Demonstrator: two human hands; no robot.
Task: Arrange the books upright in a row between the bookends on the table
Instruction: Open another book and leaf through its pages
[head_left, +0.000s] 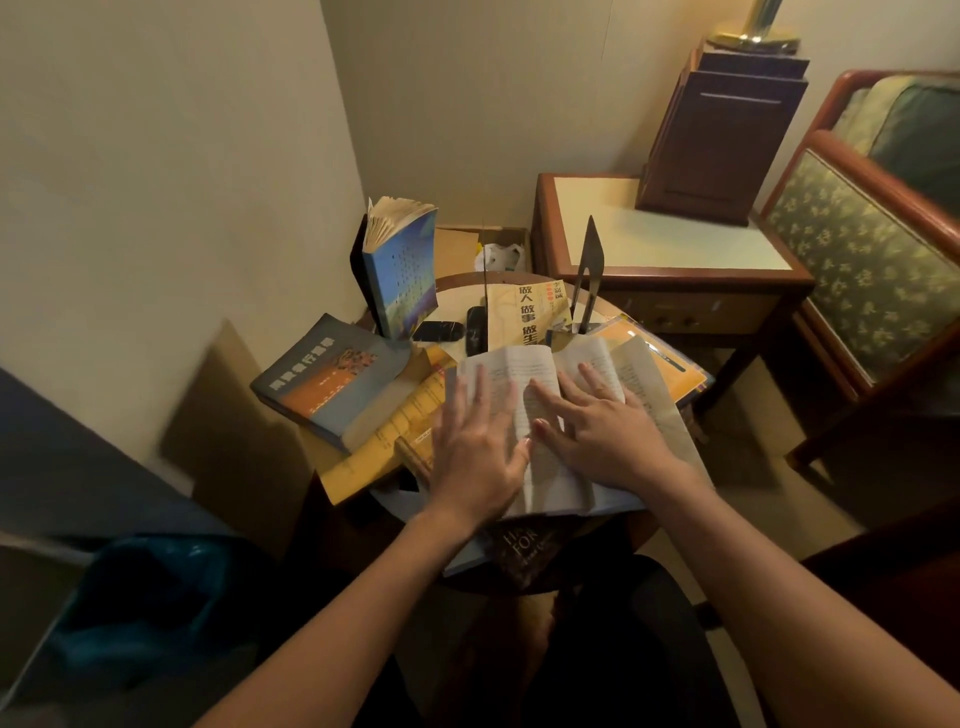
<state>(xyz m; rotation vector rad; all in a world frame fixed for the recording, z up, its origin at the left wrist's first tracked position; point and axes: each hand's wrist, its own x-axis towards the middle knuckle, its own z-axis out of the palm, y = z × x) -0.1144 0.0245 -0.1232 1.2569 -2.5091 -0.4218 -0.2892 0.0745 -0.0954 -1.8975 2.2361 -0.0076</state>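
An open book (550, 467) lies flat, pages up, on a small round table (457, 283). My left hand (480, 457) rests flat on its left page and my right hand (605, 431) on its right page, fingers spread. A blue book (402, 270) stands upright at the table's far left against a dark bookend. A second, thin pointed bookend (589, 280) stands at the far right. A yellow book (527, 314) leans between them. A blue-and-orange book (332, 382) lies flat at the left on yellow books (384, 447). A dark book (524, 551) pokes out under the open one.
Two black devices (457, 327) lie between the bookends. A wooden side table (670, 249) with a dark cabinet stands at the back right, next to a patterned armchair (872, 270). A cardboard box (467, 249) sits behind the table. A wall is close on the left.
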